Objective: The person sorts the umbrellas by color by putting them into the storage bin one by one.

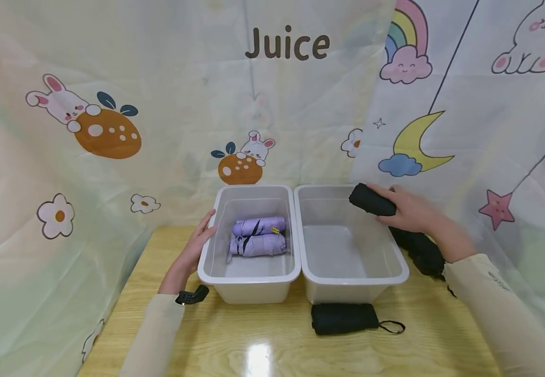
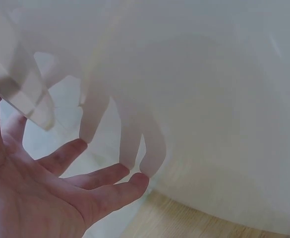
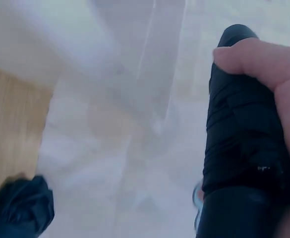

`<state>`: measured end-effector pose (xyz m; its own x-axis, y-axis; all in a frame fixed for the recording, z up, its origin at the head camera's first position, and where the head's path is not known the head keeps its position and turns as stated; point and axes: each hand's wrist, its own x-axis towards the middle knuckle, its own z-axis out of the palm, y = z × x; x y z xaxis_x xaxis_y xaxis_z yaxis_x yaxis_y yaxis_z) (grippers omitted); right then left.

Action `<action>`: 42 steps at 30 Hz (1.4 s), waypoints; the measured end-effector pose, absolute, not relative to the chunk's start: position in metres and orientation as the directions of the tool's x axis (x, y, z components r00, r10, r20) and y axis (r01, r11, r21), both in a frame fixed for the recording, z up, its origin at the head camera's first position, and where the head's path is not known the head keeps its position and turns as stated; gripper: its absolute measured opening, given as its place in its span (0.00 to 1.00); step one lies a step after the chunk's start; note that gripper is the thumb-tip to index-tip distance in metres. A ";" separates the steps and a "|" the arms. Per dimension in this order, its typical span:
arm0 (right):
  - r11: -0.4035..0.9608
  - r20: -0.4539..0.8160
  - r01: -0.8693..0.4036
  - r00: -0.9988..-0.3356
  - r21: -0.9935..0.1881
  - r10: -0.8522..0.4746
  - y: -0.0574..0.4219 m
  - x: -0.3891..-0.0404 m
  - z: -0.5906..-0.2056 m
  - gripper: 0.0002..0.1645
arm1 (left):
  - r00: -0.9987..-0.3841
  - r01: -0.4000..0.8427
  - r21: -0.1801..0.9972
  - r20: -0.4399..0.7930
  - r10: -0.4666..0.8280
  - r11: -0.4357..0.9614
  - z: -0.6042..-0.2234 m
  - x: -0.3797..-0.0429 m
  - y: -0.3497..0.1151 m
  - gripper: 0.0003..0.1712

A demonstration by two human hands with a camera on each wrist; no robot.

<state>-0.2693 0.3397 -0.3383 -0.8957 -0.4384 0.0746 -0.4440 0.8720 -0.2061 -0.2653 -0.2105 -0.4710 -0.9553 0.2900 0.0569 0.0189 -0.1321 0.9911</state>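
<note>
Looks like a small corner, hard to tell if home or shop. Has a wooden table (image 1: 211, 335) and hung cloth (image 1: 183, 63) with bunnies (image 1: 72, 107).

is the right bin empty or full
The right bin is empty: the head view shows nothing lying inside. The right hand holds a black umbrella.

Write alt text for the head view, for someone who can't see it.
A person's right hand holds a folded black umbrella at the far right corner of the right bin, while their left hand touches the left bin, which contains two purple umbrellas. Black umbrellas also lie on the wooden table, in front of and beside the right bin.
</note>
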 end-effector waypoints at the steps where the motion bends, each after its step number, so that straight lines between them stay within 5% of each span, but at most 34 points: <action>1: 0.870 0.067 -0.445 -0.895 -0.211 -0.442 0.334 -0.271 -0.338 0.51 | -0.956 0.014 0.991 0.053 0.290 -0.134 -0.471 -0.265 -0.210 0.35; 17: 0.695 0.191 -0.693 -0.720 -0.189 -0.667 0.270 -0.315 -0.372 0.50 | -0.956 0.013 0.993 0.047 0.288 -0.119 -0.471 -0.266 -0.209 0.36; 27: 0.723 0.034 -0.563 -0.797 -0.401 -0.603 0.248 -0.336 -0.401 0.50 | -0.959 0.004 0.992 0.040 0.280 -0.127 -0.472 -0.267 -0.209 0.36; 33: 0.755 0.009 -0.513 -0.829 -0.408 -0.559 0.250 -0.344 -0.417 0.50 | -0.954 0.022 0.992 0.059 0.293 -0.127 -0.471 -0.268 -0.207 0.35; 42: 0.733 0.017 -0.569 -0.794 -0.373 -0.608 0.244 -0.361 -0.439 0.46 | -0.966 0.014 0.994 0.042 0.254 -0.109 -0.474 -0.265 -0.206 0.35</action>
